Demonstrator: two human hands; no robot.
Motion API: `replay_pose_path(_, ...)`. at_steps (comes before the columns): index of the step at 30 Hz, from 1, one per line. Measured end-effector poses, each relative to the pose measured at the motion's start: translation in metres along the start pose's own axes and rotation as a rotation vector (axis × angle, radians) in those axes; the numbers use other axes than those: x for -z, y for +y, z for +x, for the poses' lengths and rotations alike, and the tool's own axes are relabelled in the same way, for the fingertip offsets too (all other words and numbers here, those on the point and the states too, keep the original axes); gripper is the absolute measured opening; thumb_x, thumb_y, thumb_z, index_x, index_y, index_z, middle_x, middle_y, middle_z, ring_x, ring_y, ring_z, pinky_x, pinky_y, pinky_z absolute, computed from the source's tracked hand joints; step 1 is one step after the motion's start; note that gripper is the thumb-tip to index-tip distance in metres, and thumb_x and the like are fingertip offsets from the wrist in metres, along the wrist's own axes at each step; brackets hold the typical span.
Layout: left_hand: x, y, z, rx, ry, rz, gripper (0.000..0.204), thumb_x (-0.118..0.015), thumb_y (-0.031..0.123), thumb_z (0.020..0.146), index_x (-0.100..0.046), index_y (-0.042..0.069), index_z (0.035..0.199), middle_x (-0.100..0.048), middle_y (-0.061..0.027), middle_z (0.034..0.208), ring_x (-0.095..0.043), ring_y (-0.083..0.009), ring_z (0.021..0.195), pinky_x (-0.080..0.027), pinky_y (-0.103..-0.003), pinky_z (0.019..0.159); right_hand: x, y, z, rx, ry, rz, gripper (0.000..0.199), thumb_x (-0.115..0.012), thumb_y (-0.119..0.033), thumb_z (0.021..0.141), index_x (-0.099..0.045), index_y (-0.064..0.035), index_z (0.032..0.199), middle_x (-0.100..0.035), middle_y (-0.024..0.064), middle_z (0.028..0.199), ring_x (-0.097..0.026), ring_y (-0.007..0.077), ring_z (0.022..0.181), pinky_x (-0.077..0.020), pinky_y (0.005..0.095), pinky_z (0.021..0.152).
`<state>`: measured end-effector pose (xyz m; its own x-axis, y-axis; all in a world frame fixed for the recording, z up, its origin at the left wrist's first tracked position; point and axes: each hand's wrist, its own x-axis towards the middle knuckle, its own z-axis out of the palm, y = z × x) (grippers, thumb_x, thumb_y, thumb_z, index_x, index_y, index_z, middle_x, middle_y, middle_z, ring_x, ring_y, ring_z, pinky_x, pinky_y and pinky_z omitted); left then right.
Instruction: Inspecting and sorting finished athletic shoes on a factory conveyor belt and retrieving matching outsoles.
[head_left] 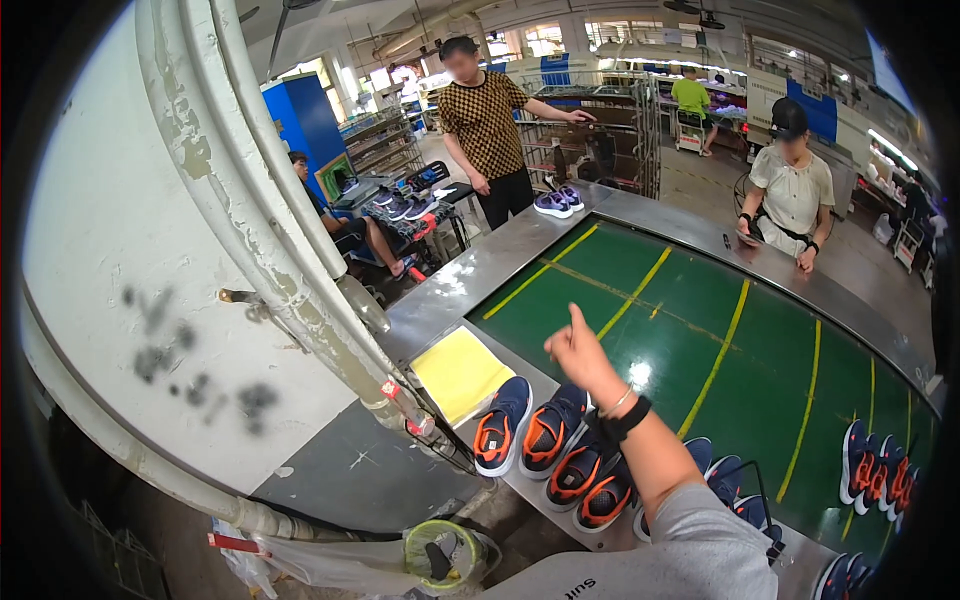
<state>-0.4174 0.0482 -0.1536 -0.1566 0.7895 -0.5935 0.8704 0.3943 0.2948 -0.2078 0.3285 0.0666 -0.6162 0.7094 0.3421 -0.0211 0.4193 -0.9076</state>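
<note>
Above the sneakers (545, 440), perhaps right hand (578, 352) raised.

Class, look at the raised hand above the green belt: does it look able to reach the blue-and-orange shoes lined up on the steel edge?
Probably yes. The hand hangs in the air, holding nothing, almost over the shoes, with nothing between them.

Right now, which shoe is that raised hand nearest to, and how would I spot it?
Find the green belt with yellow lines, then the row of navy and orange shoes on its near steel edge. Beside the yellow pad, the raised hand hovers above the second shoe from the pad.
</note>
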Motion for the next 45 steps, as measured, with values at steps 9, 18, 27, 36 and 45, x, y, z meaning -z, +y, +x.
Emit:
replay_pose_path(9, -0.031, -0.014, -0.014, 0.061, 0.038, -0.097, 0.036, -0.054, 0.035, 0.077, -0.066, 0.006, 0.094, -0.063, -0.0182, 0.101, -0.06, -0.0327, 0.094, -0.047, -0.042, 0.078, 0.007, -0.179, -0.1, 0.896, -0.697, 0.602, 0.037, -0.05, -0.018, 0.087, -0.052, 0.0052, 0.115, -0.054, 0.0145, 0.119, -0.056, 0.0218, 0.1, -0.0428, 0.0289, 0.083)
replay_pose_path(18, -0.031, 0.009, 0.016, 0.0, 0.047, -0.116, 0.036, -0.054, 0.035, 0.077, -0.066, 0.006, 0.095, -0.063, -0.0182, 0.102, -0.06, -0.0327, 0.094, -0.047, -0.042, 0.078, -0.012, -0.221, -0.145, 1.055, -0.848, 1.259, 0.073, -0.059, -0.032, 0.081, -0.027, -0.0006, 0.139, -0.035, 0.0269, 0.135, -0.029, 0.0431, 0.126, -0.0282, 0.0459, 0.101)
replay_pose_path(27, -0.02, 0.005, 0.02, 0.006, 0.054, -0.104, 0.036, -0.054, 0.035, 0.077, -0.066, 0.006, 0.095, -0.062, -0.0183, 0.103, -0.06, -0.0328, 0.095, -0.047, -0.042, 0.078, -0.044, -0.193, -0.168, 1.085, -0.773, 1.424, 0.065, -0.053, -0.022, 0.085, -0.024, -0.0015, 0.14, -0.034, 0.0264, 0.136, -0.03, 0.0437, 0.126, -0.0275, 0.0465, 0.102)
replay_pose_path(36, -0.024, -0.003, 0.019, 0.02, 0.038, -0.099, 0.037, -0.054, 0.035, 0.077, -0.066, 0.006, 0.096, -0.062, -0.0183, 0.104, -0.06, -0.0329, 0.096, -0.047, -0.042, 0.077, -0.025, -0.201, -0.155, 1.044, -0.881, 1.341, 0.059, -0.048, -0.016, 0.087, -0.025, -0.0016, 0.139, -0.034, 0.0261, 0.136, -0.03, 0.044, 0.125, -0.0287, 0.0468, 0.101)
replay_pose_path(45, -0.031, -0.005, 0.022, 0.023, 0.025, -0.088, 0.037, -0.054, 0.035, 0.077, -0.066, 0.006, 0.096, -0.062, -0.0183, 0.105, -0.059, -0.0329, 0.097, -0.047, -0.043, 0.077, -0.024, -0.196, -0.161, 1.025, -0.854, 1.368, 0.06, -0.052, -0.019, 0.086, -0.028, -0.0015, 0.138, -0.039, 0.0252, 0.133, -0.032, 0.0435, 0.124, -0.0297, 0.0486, 0.1)
